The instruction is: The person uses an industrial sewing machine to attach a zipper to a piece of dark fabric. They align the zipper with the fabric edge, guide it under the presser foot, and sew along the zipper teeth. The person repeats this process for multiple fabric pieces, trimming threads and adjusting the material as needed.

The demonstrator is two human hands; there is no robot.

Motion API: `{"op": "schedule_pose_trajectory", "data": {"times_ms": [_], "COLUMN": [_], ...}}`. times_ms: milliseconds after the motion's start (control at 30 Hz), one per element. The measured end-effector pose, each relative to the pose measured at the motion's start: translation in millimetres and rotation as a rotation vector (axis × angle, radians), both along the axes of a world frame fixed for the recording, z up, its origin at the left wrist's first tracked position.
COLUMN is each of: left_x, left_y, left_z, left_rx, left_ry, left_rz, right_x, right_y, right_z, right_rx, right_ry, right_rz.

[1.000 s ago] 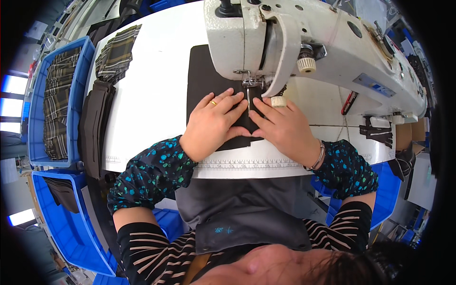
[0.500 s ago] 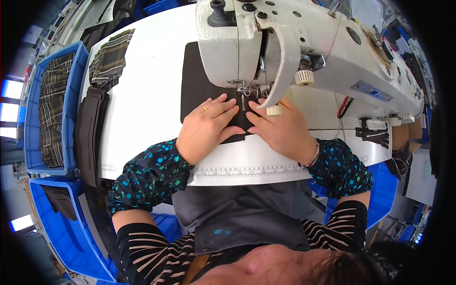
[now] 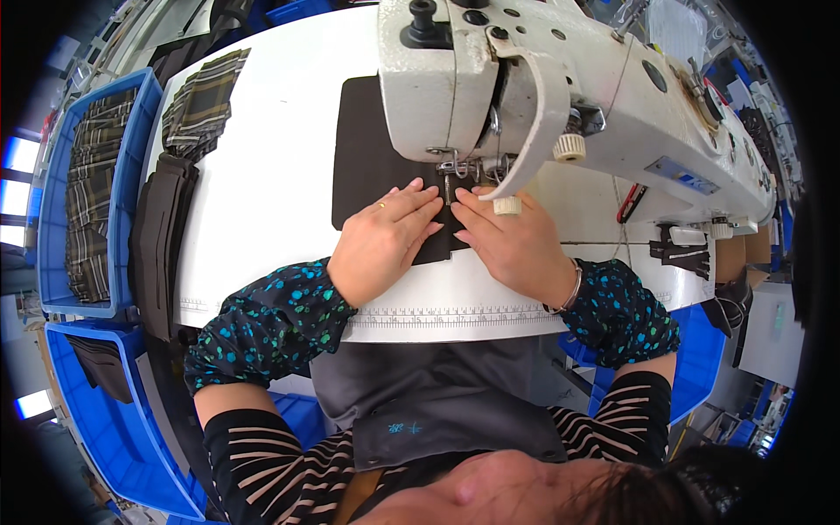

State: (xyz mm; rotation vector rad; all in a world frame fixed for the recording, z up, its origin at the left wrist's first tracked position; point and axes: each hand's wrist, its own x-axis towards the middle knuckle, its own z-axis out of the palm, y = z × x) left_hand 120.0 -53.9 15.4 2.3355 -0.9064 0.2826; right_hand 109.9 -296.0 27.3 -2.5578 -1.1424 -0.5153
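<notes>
Dark fabric panel (image 3: 361, 149) lies flat on the white table (image 3: 271, 201), under the head of the sewing machine (image 3: 429, 79), which blocks the view of its upper right part. Table first, by size: curved-looking edges (fisheye), printed ruler scale (image 3: 437, 317) along the near side. Machine next, filling the upper right. Two blue containers sit off the table's left: upper bin (image 3: 131, 188) packed with plaid cloth (image 3: 92, 201), lower bin (image 3: 109, 437) with dark pieces (image 3: 101, 363) at its far end. Dark fabric stack (image 3: 162, 245) lies at the table's left edge, plaid pieces (image 3: 206, 101) just beyond it.

Left hand (image 3: 381, 236) rests palm down on the panel, fingers stretched out and together, nothing clasped. Right hand (image 3: 516, 245) lies likewise on the other side of the presser foot (image 3: 450, 188), fingers extended, no pinch visible; the curved white lever (image 3: 538, 114) and ribbed knob (image 3: 507, 206) cover some of its fingers. Both hands hide the panel's near portion.

Right of the hands: dark strips (image 3: 682, 254), then a slim red-and-black tool (image 3: 631, 203), near the machine's base, well apart from the panel.
</notes>
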Motion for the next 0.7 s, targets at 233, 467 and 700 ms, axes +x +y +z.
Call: {"op": "schedule_pose_trajectory", "data": {"times_ms": [233, 467, 700], "left_x": [-1.6, -2.5, -0.3], "left_y": [-1.0, 1.8, 6.5], "left_z": [5.2, 9.8, 8.0], "left_rx": [0.058, 0.132, 0.213], "left_ry": [-0.071, -0.119, -0.082], "left_rz": [-0.020, -0.064, -0.089], "right_x": [0.1, -1.9, -5.1], "right_y": [1.0, 0.1, 2.2], "right_z": [-5.4, -3.2, -0.1], "right_rx": [-0.016, -0.013, -0.044], "right_ry": [0.017, 0.021, 0.015], "right_rz": [-0.026, -0.007, -0.008]}}
